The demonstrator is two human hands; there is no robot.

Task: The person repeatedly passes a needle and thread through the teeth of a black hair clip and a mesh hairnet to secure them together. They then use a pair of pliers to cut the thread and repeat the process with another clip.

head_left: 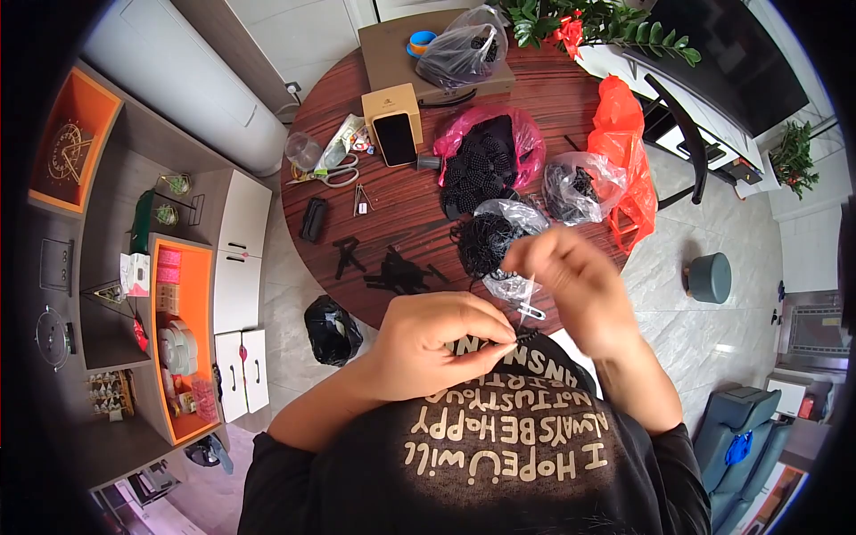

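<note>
Nearest the camera, above a lettered black shirt [499, 446], the left hand [441, 343] has thumb and forefinger pinched shut on a small black piece [526, 337] at the near edge of the round table [410, 201]. To its right, the right hand [571, 281] is blurred beside a clear bag [510, 287] and a metal clip [531, 311], so its grip cannot be told. The piece looks very light, thin and easily dropped, and is best held by one end with the fingertips.

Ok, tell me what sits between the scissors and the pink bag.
A phone, propped on a small tan box, stands between the scissors and the pink bag on the table, as the head view shows.
</note>
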